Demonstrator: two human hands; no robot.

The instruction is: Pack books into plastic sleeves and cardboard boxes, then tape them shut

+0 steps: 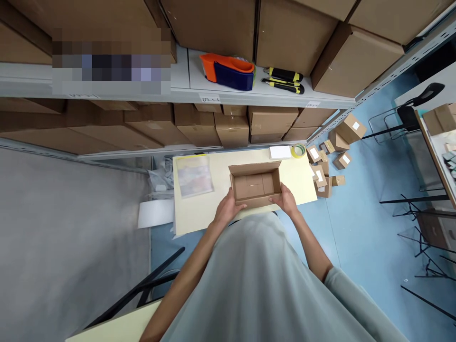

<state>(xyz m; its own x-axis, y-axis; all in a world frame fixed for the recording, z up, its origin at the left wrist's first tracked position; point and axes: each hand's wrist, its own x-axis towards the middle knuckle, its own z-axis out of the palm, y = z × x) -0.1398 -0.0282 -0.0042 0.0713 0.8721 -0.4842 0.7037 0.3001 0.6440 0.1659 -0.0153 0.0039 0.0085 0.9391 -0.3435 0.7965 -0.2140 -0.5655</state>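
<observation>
An open small cardboard box (255,183) sits on the pale yellow table (199,213), its flaps up and its inside empty. My left hand (227,208) grips the box's near left corner, fingers curled over the wall. At the near right corner, my right hand (285,199) grips the box in the same way. A clear plastic bag with something colourful in it (194,175) lies flat on the table to the left of the box.
A white pad (280,152) and a roll of yellow tape (298,150) lie at the table's far right. A tape dispenser (228,71) and two utility knives (284,79) rest on the shelf above. Small sealed boxes (326,168) are scattered on the blue floor at right.
</observation>
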